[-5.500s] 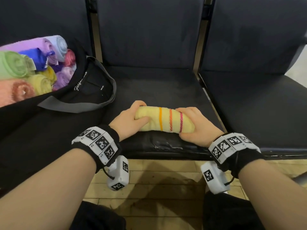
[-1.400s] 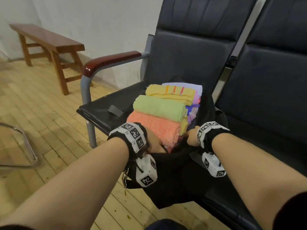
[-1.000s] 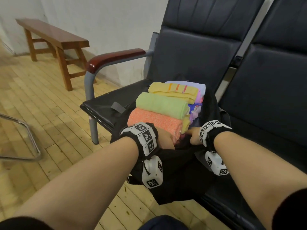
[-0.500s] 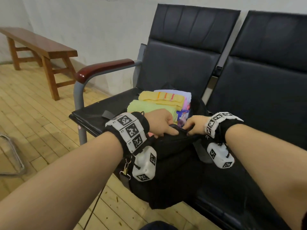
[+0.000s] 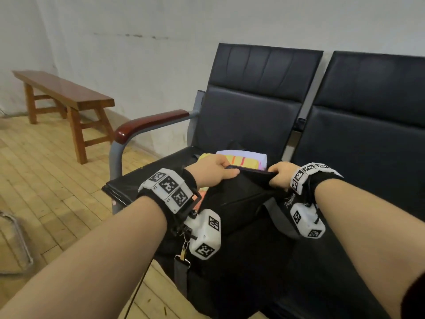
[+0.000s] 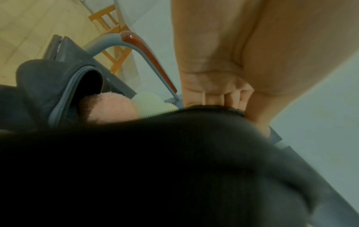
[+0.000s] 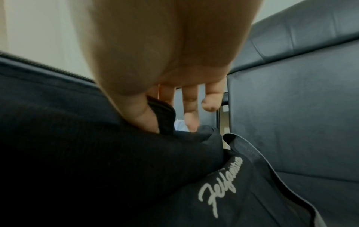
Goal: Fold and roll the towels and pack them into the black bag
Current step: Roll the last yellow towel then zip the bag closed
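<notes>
From the head view, the black bag [image 5: 239,203] sits on the front edge of the left-hand seat [image 5: 161,171], hanging partly over it. The left hand [image 5: 212,168] grips the near rim of the bag's opening, fingers curled over the fabric and thumb along the front. The right hand [image 5: 281,176] pinches the same rim further to the right. Rolled towels poke out beyond the rim: a yellow striped towel [image 5: 239,162] with a pale purple towel [image 5: 250,155] behind it. A wooden bench [image 5: 64,93] stands well apart by the wall.

From the left wrist, the fingers [image 6: 231,98] are pressed together and hooked over the zipped edge of the bag [image 6: 174,153], the thumb down its outer side. An orange towel [image 6: 110,107] and a pale green towel [image 6: 149,101] show inside the opening, touching each other.

From the right wrist, the thumb [image 7: 143,118] and forefinger pinch the bag's edge [image 7: 163,113]; the other fingers [image 7: 191,110] hang loosely spread, holding nothing. White lettering [image 7: 219,185] runs across the bag's side.
</notes>
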Demonstrator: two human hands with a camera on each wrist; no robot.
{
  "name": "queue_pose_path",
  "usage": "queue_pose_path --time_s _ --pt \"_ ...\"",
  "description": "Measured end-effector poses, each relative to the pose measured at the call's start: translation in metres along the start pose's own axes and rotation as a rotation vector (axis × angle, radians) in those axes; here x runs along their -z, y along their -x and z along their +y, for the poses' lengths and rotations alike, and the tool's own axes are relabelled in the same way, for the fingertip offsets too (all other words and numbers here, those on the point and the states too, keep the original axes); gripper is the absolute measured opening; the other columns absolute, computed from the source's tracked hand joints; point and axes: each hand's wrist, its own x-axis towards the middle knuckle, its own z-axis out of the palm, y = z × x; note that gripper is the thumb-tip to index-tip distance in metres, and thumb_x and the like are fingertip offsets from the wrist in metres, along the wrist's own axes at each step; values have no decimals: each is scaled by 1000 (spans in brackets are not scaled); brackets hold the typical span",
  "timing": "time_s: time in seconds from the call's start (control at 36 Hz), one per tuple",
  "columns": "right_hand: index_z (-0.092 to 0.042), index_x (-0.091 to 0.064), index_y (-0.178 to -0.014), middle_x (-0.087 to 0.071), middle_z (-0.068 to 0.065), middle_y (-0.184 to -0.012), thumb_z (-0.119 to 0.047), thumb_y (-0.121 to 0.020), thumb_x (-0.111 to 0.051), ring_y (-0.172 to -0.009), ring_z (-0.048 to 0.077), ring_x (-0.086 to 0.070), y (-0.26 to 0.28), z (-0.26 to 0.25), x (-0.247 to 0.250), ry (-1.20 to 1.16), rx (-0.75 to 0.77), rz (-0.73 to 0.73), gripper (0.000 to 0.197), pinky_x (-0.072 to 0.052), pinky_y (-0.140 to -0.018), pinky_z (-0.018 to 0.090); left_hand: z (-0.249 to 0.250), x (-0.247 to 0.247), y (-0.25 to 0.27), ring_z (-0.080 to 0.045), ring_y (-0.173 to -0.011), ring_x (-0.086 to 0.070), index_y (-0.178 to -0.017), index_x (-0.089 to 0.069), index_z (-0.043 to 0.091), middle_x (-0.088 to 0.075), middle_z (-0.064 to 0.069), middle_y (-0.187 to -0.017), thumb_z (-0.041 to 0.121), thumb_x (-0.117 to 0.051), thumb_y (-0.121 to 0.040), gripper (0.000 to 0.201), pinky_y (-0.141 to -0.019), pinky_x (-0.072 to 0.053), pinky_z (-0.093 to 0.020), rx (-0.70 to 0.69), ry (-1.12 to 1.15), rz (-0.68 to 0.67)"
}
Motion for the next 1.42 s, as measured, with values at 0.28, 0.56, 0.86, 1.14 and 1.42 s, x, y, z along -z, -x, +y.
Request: queue_pose_path --time_s 0.28,0.56,0.86,1.14,1.42 --pt "-23 -56 -123 -57 2 -125 -29 -95 -45 -114 26 -56 -20 -1 -6 213 13 75 31 -44 -91 34 -12 5 -4 -18 -84 -56 -90 -62 6 -59 -8 -88 36 -57 -95 31 -82 -46 -33 5 121 28" --pt "-11 -60 -97 -56 11 -113 -16 -94 -42 -106 35 -52 -37 -12 40 99 78 381 19 -42 -85 38 -38 17 -21 -25 -108 -59 -101 -57 16 -63 -10 -114 39 -55 -95 24 -100 -45 -41 123 -51 44" --pt "-12 -64 -107 -62 8 -113 -10 -92 -49 -105 26 -58 -73 -68 21 96 208 109 22 -44 -84 29 -39 61 -32 -29 -115 -62 -131 -50 1 -63 -18 -124 67 -21 -94 80 -101 -47 -38 565 -370 -499" --pt "-13 -72 -95 -65 4 -85 0 -86 -54 -64 11 -56 -85 -62 27 -189 183 22 23 -48 -57 19 4 28 -117 -27 -98 -64 -108 -64 5 -66 -12 -106 30 -50 -97 30 -89 -54 -38 109 -262 -59" --pt "-19 -56 -81 -60 2 -76 -1 -84 -56 -64 17 -55 -99 -52 41 -223 212 -88 18 -44 -52 24 -3 -7 -145 -16 -78 -55 -75 -57 23 -57 1 -78 33 -63 -91 20 -78 -49 -36 78 -125 -107"
